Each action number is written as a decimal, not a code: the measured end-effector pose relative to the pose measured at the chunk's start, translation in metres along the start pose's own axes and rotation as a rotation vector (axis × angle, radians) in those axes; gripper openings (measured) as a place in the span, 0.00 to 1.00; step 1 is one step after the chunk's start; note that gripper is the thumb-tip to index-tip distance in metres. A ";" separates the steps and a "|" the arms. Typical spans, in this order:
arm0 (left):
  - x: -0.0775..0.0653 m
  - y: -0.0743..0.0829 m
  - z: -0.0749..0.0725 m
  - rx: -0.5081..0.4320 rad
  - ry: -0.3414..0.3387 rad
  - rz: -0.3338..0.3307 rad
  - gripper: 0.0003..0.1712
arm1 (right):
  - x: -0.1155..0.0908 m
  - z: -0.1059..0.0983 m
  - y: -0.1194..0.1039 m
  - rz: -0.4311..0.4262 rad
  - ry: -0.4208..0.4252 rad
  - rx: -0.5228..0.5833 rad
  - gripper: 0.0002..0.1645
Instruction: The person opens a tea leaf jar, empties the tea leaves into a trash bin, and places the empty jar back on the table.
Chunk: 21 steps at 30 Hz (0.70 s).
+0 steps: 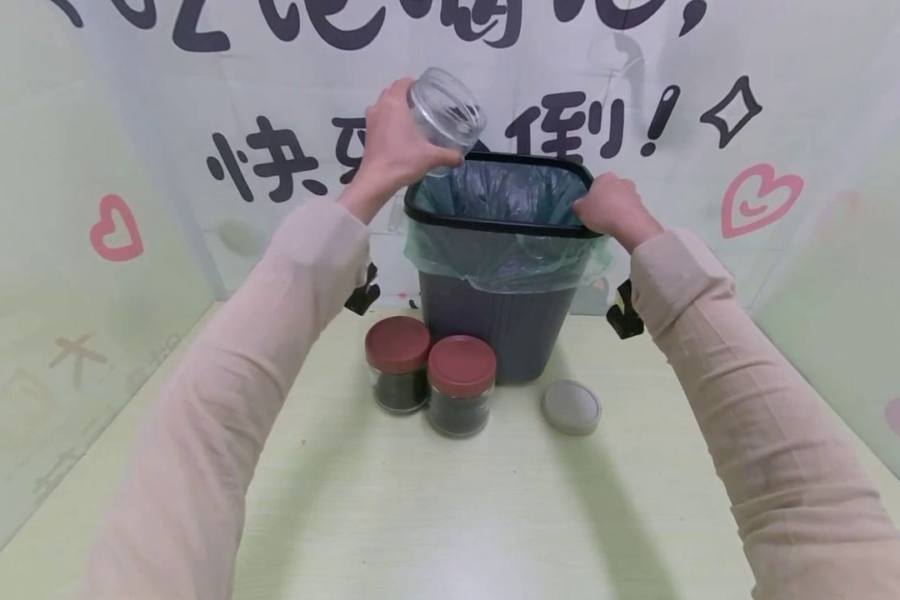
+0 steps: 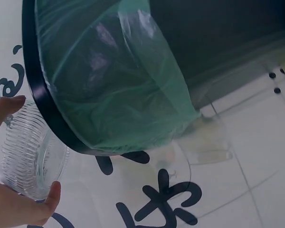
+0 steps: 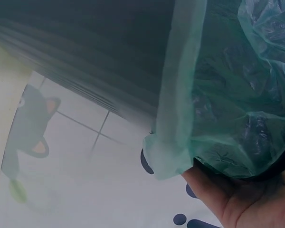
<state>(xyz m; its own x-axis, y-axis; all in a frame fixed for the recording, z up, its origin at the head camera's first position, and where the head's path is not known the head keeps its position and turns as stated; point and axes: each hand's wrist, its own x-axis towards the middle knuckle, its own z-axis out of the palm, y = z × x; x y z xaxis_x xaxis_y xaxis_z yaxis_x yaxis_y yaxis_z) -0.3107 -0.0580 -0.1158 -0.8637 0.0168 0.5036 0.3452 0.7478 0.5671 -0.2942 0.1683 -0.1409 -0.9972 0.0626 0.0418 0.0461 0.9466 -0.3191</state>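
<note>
In the head view my left hand (image 1: 399, 143) grips a clear glass jar (image 1: 450, 104), tilted with its mouth toward the bin, above the bin's left rim. The left wrist view shows the ribbed side of the glass jar (image 2: 23, 147) between thumb and fingers. A dark grey trash bin (image 1: 495, 312) stands upright, its black rim lined with a thin green plastic bag (image 1: 517, 265) folded over the outside. My right hand (image 1: 612, 205) holds the bin's right rim. In the right wrist view the thumb side of the right hand (image 3: 237, 202) lies under the rim and bag edge.
Two glass jars with dark contents and red lids, a left one (image 1: 398, 343) and a right one (image 1: 461, 364), stand before the bin. A round grey lid (image 1: 572, 406) lies to their right on the pale table (image 1: 450, 517). Behind the bin rises a printed wall sheet (image 1: 285, 92).
</note>
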 end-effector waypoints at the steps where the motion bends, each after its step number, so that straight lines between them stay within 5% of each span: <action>1: -0.001 -0.001 0.000 -0.033 -0.001 -0.027 0.48 | -0.001 0.000 0.001 0.007 0.002 0.015 0.12; 10: -0.011 -0.011 -0.007 -0.290 0.028 -0.248 0.51 | -0.002 -0.001 0.007 0.020 0.043 0.095 0.25; 21: -0.039 -0.034 -0.016 -0.462 0.224 -0.228 0.50 | -0.009 -0.006 0.020 -0.052 0.058 0.156 0.26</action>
<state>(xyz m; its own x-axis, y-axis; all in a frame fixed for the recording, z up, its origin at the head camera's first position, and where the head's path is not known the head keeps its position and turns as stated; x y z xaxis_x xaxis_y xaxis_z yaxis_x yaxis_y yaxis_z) -0.2825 -0.0948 -0.1446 -0.8534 -0.2904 0.4328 0.3276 0.3469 0.8788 -0.2842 0.1884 -0.1419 -0.9926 0.0377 0.1155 -0.0196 0.8887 -0.4581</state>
